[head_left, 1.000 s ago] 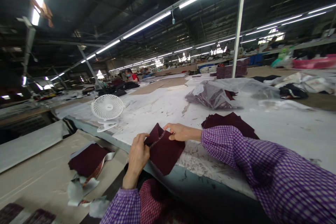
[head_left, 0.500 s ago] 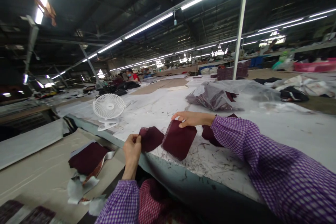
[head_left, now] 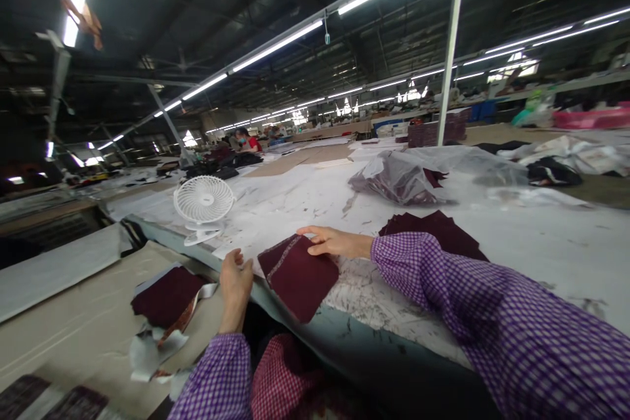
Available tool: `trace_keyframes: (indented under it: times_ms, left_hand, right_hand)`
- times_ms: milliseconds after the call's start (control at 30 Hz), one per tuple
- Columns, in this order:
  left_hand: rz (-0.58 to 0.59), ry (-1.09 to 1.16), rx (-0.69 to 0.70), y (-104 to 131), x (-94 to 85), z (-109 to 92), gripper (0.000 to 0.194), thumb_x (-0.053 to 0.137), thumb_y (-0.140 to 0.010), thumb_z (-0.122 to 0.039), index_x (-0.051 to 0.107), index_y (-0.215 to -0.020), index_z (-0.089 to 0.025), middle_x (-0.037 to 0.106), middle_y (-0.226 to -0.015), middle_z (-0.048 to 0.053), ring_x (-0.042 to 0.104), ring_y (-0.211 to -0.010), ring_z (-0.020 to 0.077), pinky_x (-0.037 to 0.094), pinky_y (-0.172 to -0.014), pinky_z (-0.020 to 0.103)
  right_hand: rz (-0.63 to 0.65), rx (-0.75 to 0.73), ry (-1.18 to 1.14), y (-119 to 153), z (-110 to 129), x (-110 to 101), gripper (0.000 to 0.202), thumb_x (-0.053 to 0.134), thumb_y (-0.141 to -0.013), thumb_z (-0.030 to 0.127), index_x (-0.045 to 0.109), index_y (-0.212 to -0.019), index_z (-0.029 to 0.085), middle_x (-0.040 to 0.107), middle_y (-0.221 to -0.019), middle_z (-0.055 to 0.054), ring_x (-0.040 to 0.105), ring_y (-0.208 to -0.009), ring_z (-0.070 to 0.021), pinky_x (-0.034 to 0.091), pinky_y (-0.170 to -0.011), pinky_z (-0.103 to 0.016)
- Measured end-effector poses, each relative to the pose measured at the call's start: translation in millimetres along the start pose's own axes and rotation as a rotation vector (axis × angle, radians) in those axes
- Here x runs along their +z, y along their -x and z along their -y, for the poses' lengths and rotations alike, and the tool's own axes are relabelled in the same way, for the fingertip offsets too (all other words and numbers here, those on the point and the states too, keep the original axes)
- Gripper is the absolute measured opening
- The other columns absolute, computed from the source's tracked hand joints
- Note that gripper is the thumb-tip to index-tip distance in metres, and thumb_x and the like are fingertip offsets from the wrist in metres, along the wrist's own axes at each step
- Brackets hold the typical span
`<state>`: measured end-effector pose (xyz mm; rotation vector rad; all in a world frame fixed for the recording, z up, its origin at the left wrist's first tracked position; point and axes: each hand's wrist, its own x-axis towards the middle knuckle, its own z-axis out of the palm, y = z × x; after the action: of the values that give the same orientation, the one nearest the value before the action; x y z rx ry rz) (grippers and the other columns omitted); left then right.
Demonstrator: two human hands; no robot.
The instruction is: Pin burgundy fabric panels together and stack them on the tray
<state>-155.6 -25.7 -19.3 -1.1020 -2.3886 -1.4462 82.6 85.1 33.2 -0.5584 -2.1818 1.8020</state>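
Note:
My right hand (head_left: 331, 241) holds a maroon fabric piece (head_left: 306, 285) by its upper edge, fingers over the edge and thumb on its face. The piece lies over another maroon piece (head_left: 268, 257), whose left strip shows past a speckled, frayed edge. Part of the top piece hangs past the table's front edge. Just left of the fabric is my left hand (head_left: 236, 282), fingers loosely bent, thumb and forefinger apart, with nothing visible in them. Beyond my right forearm, partly hidden by the sleeve, lies a stack of maroon pieces (head_left: 438, 230).
A white fan (head_left: 204, 200) stands at the table's left edge. A clear plastic bag (head_left: 394, 177) with maroon cloth sits behind my right hand. Maroon and pale scraps (head_left: 167, 298) lie on the lower surface at left. A metal pole (head_left: 450, 52) rises from the table. Farther back sits a person in red (head_left: 250, 142).
My right hand has moved left and brought its fabric piece over the one by my left hand. My left hand has let go of the fabric edge and drawn slightly left.

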Motion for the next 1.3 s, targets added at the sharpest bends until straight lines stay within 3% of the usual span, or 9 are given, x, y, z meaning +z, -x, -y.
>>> trace_keyframes:
  times_ms: [167, 300, 400, 533, 733, 867, 1033, 1200, 1300]
  left_hand:
    - [-0.046, -0.020, 0.183, 17.4, -14.5, -20.7, 0.039, 0.042, -0.084, -0.036, 0.062, -0.107, -0.012, 0.064, -0.110, 0.016, 0.057, -0.109, 0.0295, 0.042, -0.097, 0.045]
    - [0.361, 0.231, 0.154, 38.5, -27.7, -72.3, 0.054, 0.032, -0.089, -0.054, 0.069, -0.099, -0.015, 0.071, -0.103, 0.012, 0.061, -0.106, 0.0273, 0.043, -0.098, 0.042]
    - [0.440, 0.333, 0.032, 48.7, -35.6, -100.8, 0.062, 0.033, -0.085, -0.064, 0.072, -0.093, -0.015, 0.073, -0.099, 0.011, 0.063, -0.103, 0.0278, 0.045, -0.096, 0.039]
    - [0.456, 0.425, -0.038, 54.5, -40.6, -115.1, 0.067, 0.037, -0.080, -0.071, 0.074, -0.086, -0.015, 0.074, -0.089, 0.010, 0.065, -0.095, 0.0275, 0.048, -0.090, 0.037]
    - [0.959, 0.592, -0.219, 59.3, -37.5, -117.1, 0.073, 0.048, -0.072, -0.074, 0.072, -0.090, -0.008, 0.072, -0.071, 0.012, 0.067, -0.065, 0.0216, 0.050, -0.059, 0.029]
    - [0.867, 0.426, 0.019, 67.1, -20.8, -117.4, 0.050, 0.063, -0.070, -0.059, 0.074, -0.085, -0.013, 0.072, -0.072, 0.006, 0.065, -0.065, 0.0196, 0.048, -0.059, 0.027]
    - [0.647, 0.128, 0.256, 82.2, 5.3, -130.0, 0.020, 0.060, -0.078, -0.028, 0.075, -0.089, -0.019, 0.074, -0.093, 0.004, 0.065, -0.086, 0.0200, 0.047, -0.080, 0.030]
    - [0.662, -0.045, 0.228, 87.3, 17.7, -138.7, 0.033, 0.061, -0.079, -0.031, 0.070, -0.108, -0.018, 0.073, -0.096, 0.007, 0.065, -0.089, 0.0227, 0.047, -0.080, 0.032]
    - [0.683, -0.032, 0.205, 82.8, 18.6, -136.3, 0.028, 0.062, -0.078, -0.028, 0.072, -0.104, -0.020, 0.073, -0.097, 0.005, 0.065, -0.092, 0.0208, 0.046, -0.082, 0.029]
  right_hand:
    - [0.084, -0.111, -0.003, 5.0, 7.0, -3.5, 0.068, 0.056, -0.084, 0.015, 0.026, -0.146, 0.015, 0.059, -0.096, -0.005, 0.057, -0.079, -0.0124, 0.045, -0.089, -0.036]
    - [0.131, -0.177, 0.093, 17.3, 23.7, -0.6, 0.070, 0.058, -0.085, 0.019, 0.025, -0.146, 0.018, 0.059, -0.101, -0.006, 0.056, -0.081, -0.0120, 0.044, -0.089, -0.035]
    - [0.104, -0.169, 0.115, 34.6, 36.1, 2.1, 0.071, 0.059, -0.084, 0.021, 0.024, -0.146, 0.018, 0.060, -0.099, -0.005, 0.056, -0.080, -0.0125, 0.046, -0.085, -0.035]
    - [0.045, -0.067, -0.022, 61.3, 44.9, 2.1, 0.073, 0.060, -0.081, 0.020, 0.026, -0.145, 0.018, 0.061, -0.108, -0.009, 0.060, -0.083, -0.0142, 0.048, -0.082, -0.033]
    - [-0.041, 0.065, 0.109, 88.9, 35.0, -5.6, 0.070, 0.058, -0.081, 0.018, 0.028, -0.145, 0.017, 0.060, -0.108, -0.009, 0.060, -0.084, -0.0152, 0.049, -0.080, -0.033]
    - [-0.118, 0.065, 0.393, 89.8, 16.7, -8.0, 0.071, 0.057, -0.078, 0.014, 0.030, -0.144, 0.016, 0.060, -0.107, -0.010, 0.059, -0.086, -0.0171, 0.047, -0.083, -0.036]
    - [-0.176, 0.079, 0.674, 88.3, 8.7, -5.4, 0.074, 0.060, -0.076, 0.014, 0.031, -0.144, 0.012, 0.059, -0.115, -0.015, 0.057, -0.099, -0.0222, 0.043, -0.088, -0.038]
    - [-0.140, 0.021, 0.777, 90.9, 11.0, -5.2, 0.073, 0.058, -0.076, 0.014, 0.031, -0.144, 0.010, 0.063, -0.109, -0.014, 0.059, -0.095, -0.0217, 0.045, -0.082, -0.034]
    - [-0.153, 0.006, 0.821, 91.3, 10.6, -8.7, 0.072, 0.062, -0.077, 0.019, 0.034, -0.142, 0.011, 0.062, -0.111, -0.014, 0.059, -0.096, -0.0225, 0.044, -0.082, -0.033]
